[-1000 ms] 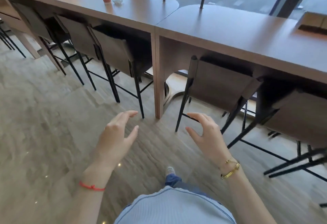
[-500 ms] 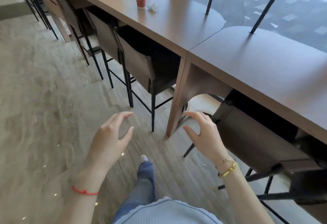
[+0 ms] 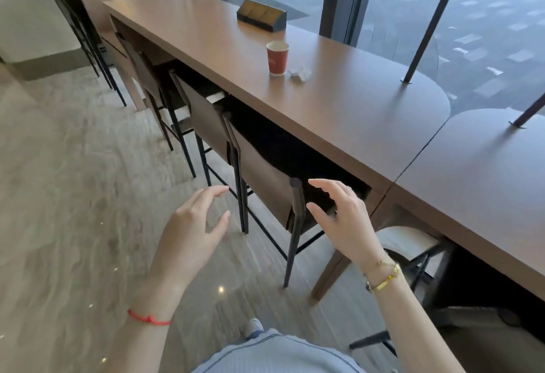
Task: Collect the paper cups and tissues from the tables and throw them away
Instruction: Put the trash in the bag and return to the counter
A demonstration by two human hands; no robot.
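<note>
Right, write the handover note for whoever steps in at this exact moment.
Left hand: open, empty, held out over the floor.
Right hand: open, empty, beside the nearest chair.
Red paper cup: upright on the long table, not yet reached.
Crumpled tissue: on the tabletop just right of the cup.
Done: nothing collected that can be seen; no bin in view.
Left: step up to the table, pick up cup and tissue, check the other tables, then find a bin.

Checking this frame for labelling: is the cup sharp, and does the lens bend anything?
Head view: the red paper cup and crumpled tissue are fairly sharp in window daylight; the floor smears with motion blur; wide-angle distortion curves the table edge.
</note>
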